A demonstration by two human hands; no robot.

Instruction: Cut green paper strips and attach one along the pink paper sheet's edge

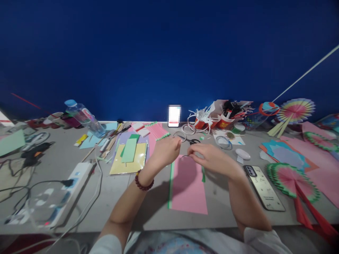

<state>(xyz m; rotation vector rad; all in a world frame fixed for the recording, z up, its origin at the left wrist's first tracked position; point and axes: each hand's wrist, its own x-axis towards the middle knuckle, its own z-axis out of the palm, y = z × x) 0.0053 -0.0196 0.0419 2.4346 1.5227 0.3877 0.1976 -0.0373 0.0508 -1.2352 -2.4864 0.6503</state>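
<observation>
A sheet of pink paper (188, 187) with green strips along its edges lies in front of me on the grey table. Over its far left corner, my left hand (168, 151) is closed, with a thin pale ring, which looks like a roll of tape (176, 133), at its fingertips. My right hand (208, 157) hovers above the sheet's far right part, thumb and fingers pinched together. A thin curved line shows by its fingertips; what they hold is too small to make out. Just beyond the hands lie black-handled scissors (194, 141).
Left are a power strip (71, 194), cables, a tilted bottle (87, 118) and a yellow paper pack (116, 165). A lit phone (174, 116) stands at the blue wall. Right are red cups (224, 122), another phone (265, 188) and folded paper fans (288, 180).
</observation>
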